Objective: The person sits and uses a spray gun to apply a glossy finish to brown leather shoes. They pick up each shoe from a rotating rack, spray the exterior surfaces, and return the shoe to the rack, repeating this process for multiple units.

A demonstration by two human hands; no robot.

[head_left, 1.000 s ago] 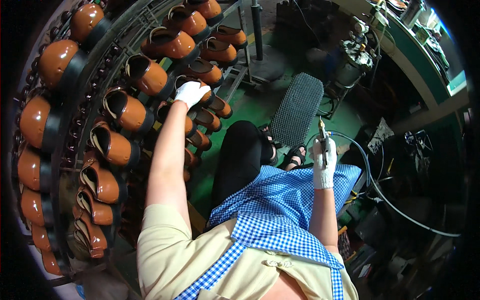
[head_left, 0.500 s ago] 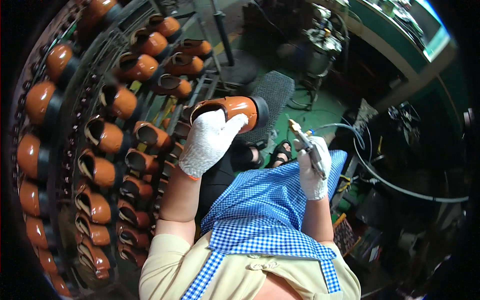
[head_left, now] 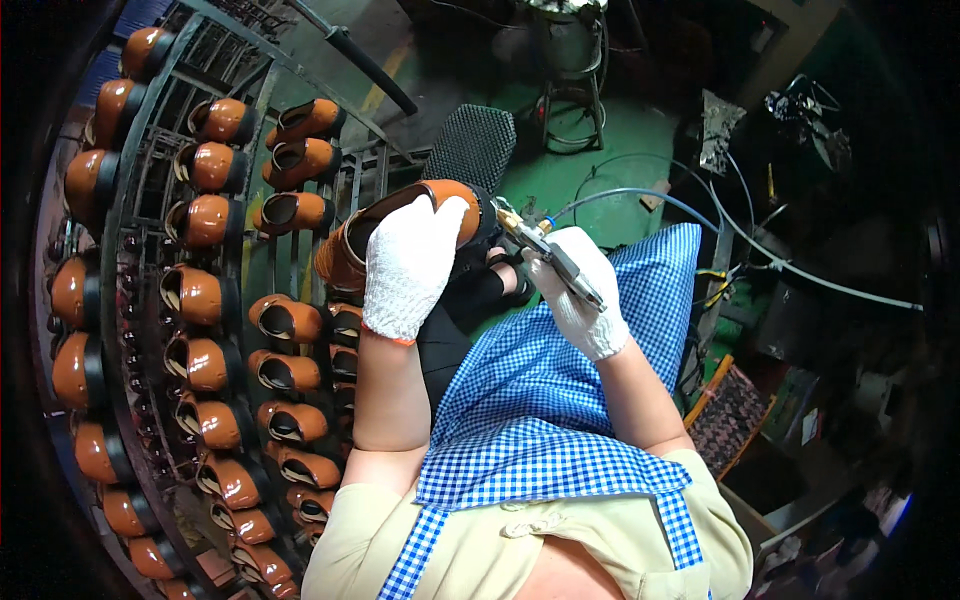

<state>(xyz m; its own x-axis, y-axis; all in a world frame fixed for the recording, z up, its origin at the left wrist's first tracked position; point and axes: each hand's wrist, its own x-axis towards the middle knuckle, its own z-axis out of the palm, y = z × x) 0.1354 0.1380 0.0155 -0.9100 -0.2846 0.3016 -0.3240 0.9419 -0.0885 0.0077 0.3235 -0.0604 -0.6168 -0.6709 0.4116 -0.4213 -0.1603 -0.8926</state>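
A glossy brown shoe with a dark sole is gripped by my left hand, whose white knit glove covers much of its middle. The fingers are closed around the upper. My right hand, also gloved in white, is wrapped around a small metal spray gun with a brass tip and a blue hose fitting. The gun's tip points at the dark right end of the shoe and is very close to it; whether they touch I cannot tell.
Metal racks with rows of similar brown shoes fill the left side. An air hose runs off right. Ahead are a dark textured pad and a metal stand. A woven-seat chair stands at the right.
My right hand has brought the spray gun leftward, up to the shoe's dark end. The shoe is turned a little, and more of its left end shows. The whole view has swung.
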